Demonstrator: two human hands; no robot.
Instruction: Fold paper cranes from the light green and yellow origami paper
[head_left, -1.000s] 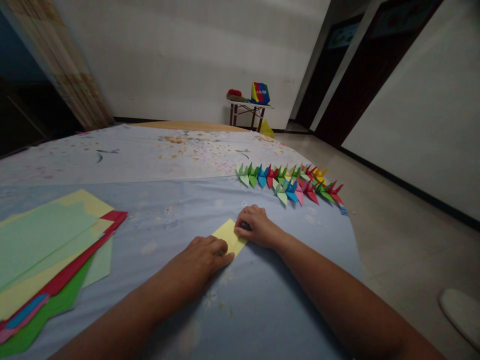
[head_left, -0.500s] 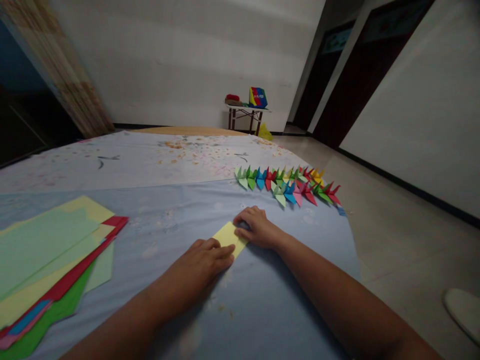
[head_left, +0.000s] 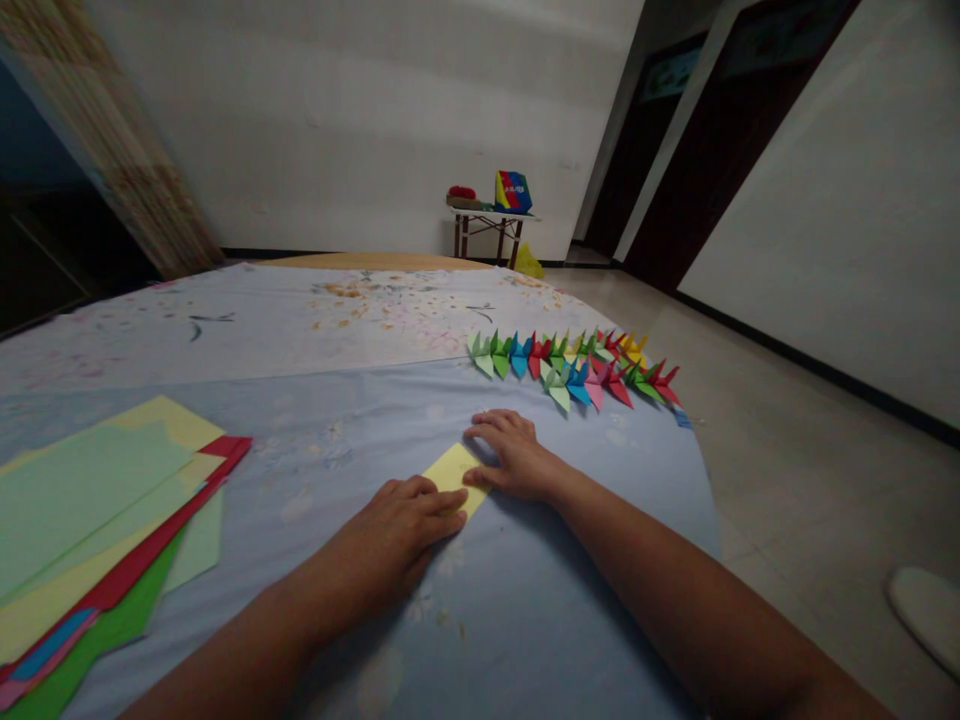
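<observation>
A small folded strip of yellow paper (head_left: 457, 460) lies on the blue cloth in front of me. My left hand (head_left: 411, 515) rests across its near left part, fingers stretched out and pressing it down. On the other side, my right hand (head_left: 510, 455) has its thumb on the paper near the left fingertips. Its other fingers arch beyond the paper's far right edge, spread from the thumb. My hands cover parts of the strip, so its full shape is hidden.
Sheets of coloured paper (head_left: 97, 490) are piled at the left. Several folded paper cranes (head_left: 536, 355) stand in rows at the far right, near the edge of the cloth-covered table (head_left: 300, 440). Against the wall, a small table (head_left: 491, 214) bears a colourful box (head_left: 513, 192).
My right thumb has slid a little towards my left fingers and spread from the right index finger. The left hand stays on the paper. The view has shifted slightly.
</observation>
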